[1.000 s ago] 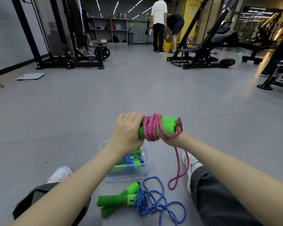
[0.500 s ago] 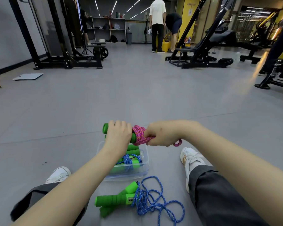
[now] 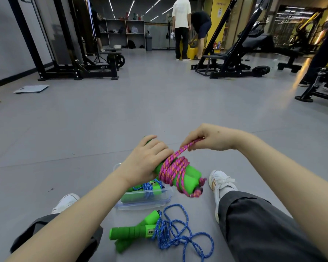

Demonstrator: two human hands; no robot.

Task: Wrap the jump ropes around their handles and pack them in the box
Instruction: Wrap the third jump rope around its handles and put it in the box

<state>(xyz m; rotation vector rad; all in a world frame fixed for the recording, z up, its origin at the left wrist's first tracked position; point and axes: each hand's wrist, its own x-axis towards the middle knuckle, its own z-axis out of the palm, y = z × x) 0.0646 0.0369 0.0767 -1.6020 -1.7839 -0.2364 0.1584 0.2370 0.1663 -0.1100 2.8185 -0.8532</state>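
Head view, near to far. Closest to me, the loose blue rope (image 3: 180, 238) lies in tangled loops on the grey floor (image 3: 159, 110), between my grey trouser legs. Its two green grips (image 3: 133, 232) lie side by side at its left end. No change there from half a second ago.

Just beyond sits the clear box (image 3: 140, 206), same spot as before. A bundled blue rope (image 3: 147, 187) on green handles already lies inside.

Above the box, left hand (image 3: 146, 161) is curled round the paired green handles (image 3: 189, 176) of the pink rope (image 3: 173, 167). Half a second ago the handles were held roughly level. Now they tilt, far end up under the fingers, near end down to the right. Pink turns are coiled round the middle, with short knotted ends at the near tips. The long tail that hung down a second ago is gone.

Right hand (image 3: 210, 137) was bunched against the coil. It has now lifted up and to the right, clear of the bundle, pinching one pink strand that runs taut back to the coil.

White shoes (image 3: 219, 181) either side of the box.

Far off: flat scale (image 3: 31, 88) at left, black gym frames (image 3: 233, 59), and two people (image 3: 182, 27) at the back.
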